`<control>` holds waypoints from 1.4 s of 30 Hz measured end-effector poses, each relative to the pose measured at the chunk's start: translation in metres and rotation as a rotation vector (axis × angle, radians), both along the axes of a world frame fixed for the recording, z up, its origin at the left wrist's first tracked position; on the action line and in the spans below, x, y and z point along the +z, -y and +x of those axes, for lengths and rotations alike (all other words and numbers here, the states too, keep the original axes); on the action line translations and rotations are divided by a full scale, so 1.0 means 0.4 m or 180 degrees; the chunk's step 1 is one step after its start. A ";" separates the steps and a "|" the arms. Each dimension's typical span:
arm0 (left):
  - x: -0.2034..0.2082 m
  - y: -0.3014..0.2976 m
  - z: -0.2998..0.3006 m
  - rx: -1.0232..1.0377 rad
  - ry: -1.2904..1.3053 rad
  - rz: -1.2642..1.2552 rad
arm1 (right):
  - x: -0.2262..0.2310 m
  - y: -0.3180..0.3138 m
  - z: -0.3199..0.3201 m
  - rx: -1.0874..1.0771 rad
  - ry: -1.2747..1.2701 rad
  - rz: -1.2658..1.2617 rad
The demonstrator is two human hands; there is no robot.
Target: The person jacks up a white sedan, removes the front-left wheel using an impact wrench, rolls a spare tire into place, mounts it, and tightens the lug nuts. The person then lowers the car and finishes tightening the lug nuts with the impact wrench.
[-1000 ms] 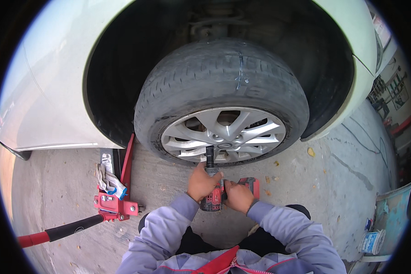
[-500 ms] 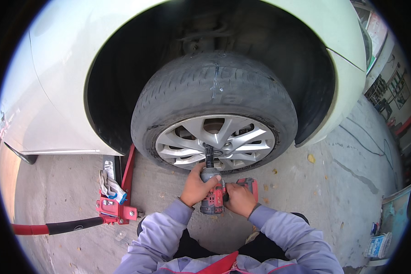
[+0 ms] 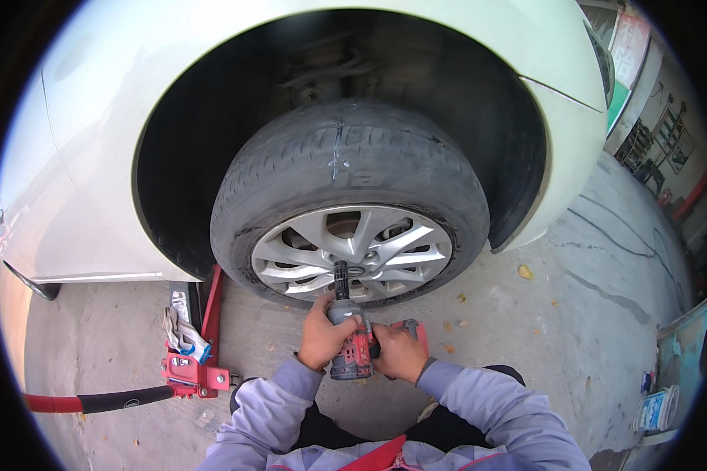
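Both my hands hold a red and black cordless impact wrench [image 3: 352, 345] in front of a car wheel. My left hand [image 3: 324, 334] wraps round its grey front housing, thumb on top. Closed round the handle is my right hand [image 3: 401, 352], with the red battery showing beyond it. A long black socket [image 3: 341, 280] on the tool points into the silver alloy rim [image 3: 401, 256], its tip at the hub beside the centre cap. Whether it sits on a lug nut is hidden. The grey tyre [image 3: 291, 184] stands within the dark wheel arch of the white car [image 3: 94, 157].
A red floor jack [image 3: 190, 375] with a black-sleeved handle [image 3: 126, 399] reaches under the car at left. White work gloves [image 3: 182, 336] lie on it. Hoses [image 3: 613, 235] and fallen leaves [image 3: 525, 272] lie on the concrete at right. A white-and-blue bundle [image 3: 657, 408] is at the lower right.
The view has shifted, so the wheel, tool and hands appear further left. Both hands keep their grip on the impact wrench, and the socket stays at the hub.
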State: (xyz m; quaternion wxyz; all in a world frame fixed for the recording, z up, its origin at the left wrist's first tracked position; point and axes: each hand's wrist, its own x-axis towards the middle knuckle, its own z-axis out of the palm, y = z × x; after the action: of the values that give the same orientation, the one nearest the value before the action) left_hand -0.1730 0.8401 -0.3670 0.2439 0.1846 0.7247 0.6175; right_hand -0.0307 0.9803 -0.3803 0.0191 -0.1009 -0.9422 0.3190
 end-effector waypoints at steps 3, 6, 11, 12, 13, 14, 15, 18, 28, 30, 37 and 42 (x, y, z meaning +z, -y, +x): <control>-0.005 -0.003 0.058 -0.0226 -0.0228 -0.0109 | -0.031 0.006 0.059 -0.0032 -0.0049 -0.0076; -0.021 -0.032 0.089 -0.0353 -0.0103 -0.0070 | -0.062 -0.007 0.100 -0.0116 -0.0120 -0.0119; -0.051 -0.115 0.067 -0.0262 -0.0073 0.0173 | -0.072 -0.063 0.082 -0.0195 -0.0673 0.0171; -0.052 -0.128 0.060 -0.0219 -0.0014 0.0146 | -0.066 -0.075 0.074 -0.0208 -0.0577 0.0246; -0.052 -0.142 0.049 -0.0128 0.0112 0.0213 | -0.061 -0.088 0.063 -0.0210 -0.0483 0.0252; -0.048 -0.149 0.043 -0.0149 0.0389 0.0306 | -0.055 -0.098 0.053 -0.0219 -0.0392 0.0258; -0.043 -0.155 0.037 -0.0163 0.0662 0.0397 | -0.048 -0.106 0.047 -0.0285 -0.0330 0.0320; -0.024 -0.158 0.021 -0.0155 0.0780 0.0498 | -0.032 -0.116 0.032 -0.0312 -0.0293 0.0186; -0.007 -0.166 0.033 -0.0216 0.0145 0.0197 | -0.053 -0.111 0.031 -0.0203 -0.0414 -0.0098; -0.001 -0.153 0.052 -0.0212 -0.0053 0.0067 | -0.057 -0.106 0.045 -0.0191 -0.0129 0.0041; -0.066 -0.136 0.125 -0.0025 0.0446 0.0059 | -0.063 -0.098 0.105 0.0018 0.0400 0.0010; -0.120 -0.166 0.102 -0.0126 0.0591 0.0233 | -0.094 -0.115 0.092 -0.0136 0.0391 -0.0198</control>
State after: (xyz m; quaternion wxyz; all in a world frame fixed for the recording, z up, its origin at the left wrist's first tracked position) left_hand -0.1320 0.9066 -0.4149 0.3152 0.1496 0.6722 0.6530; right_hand 0.0063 1.0264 -0.4177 -0.0351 -0.1408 -0.9289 0.3408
